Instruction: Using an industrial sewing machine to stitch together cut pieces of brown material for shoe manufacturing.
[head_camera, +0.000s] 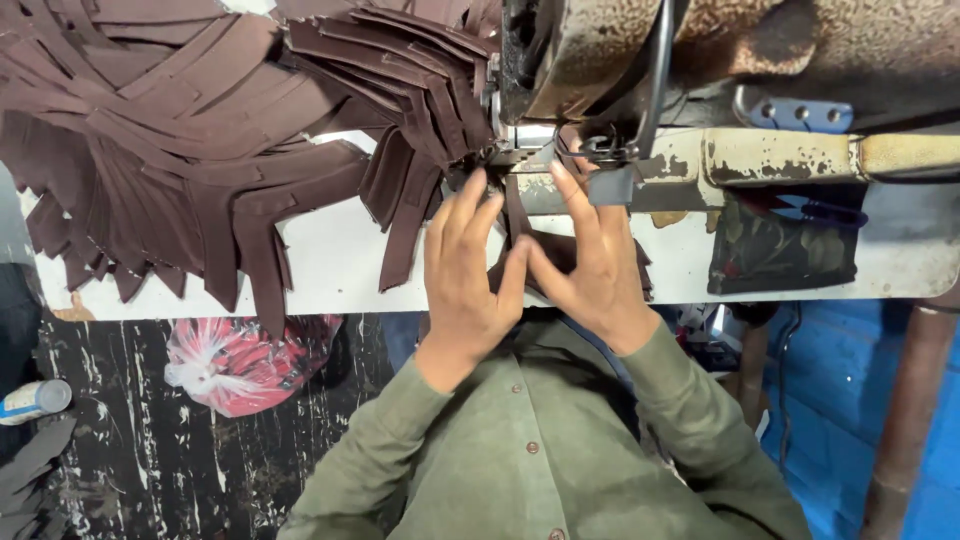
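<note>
Hands flat, fingers spread: left hand (462, 275) and right hand (593, 262) press brown fabric piece (556, 250) on the surface (330, 262), sewing machine (640, 70) at twelve o'clock, stacked brown strips (200, 120) at ten.

A red plastic bag (240, 362) lies on the floor under the table's (330, 265) edge, a white spray can (35, 400) well apart from it.

Brown fabric strips (200, 140), olive shirt (520, 440)

White table (330, 270), blk floor (150, 460), blue wall (850, 400)
</note>
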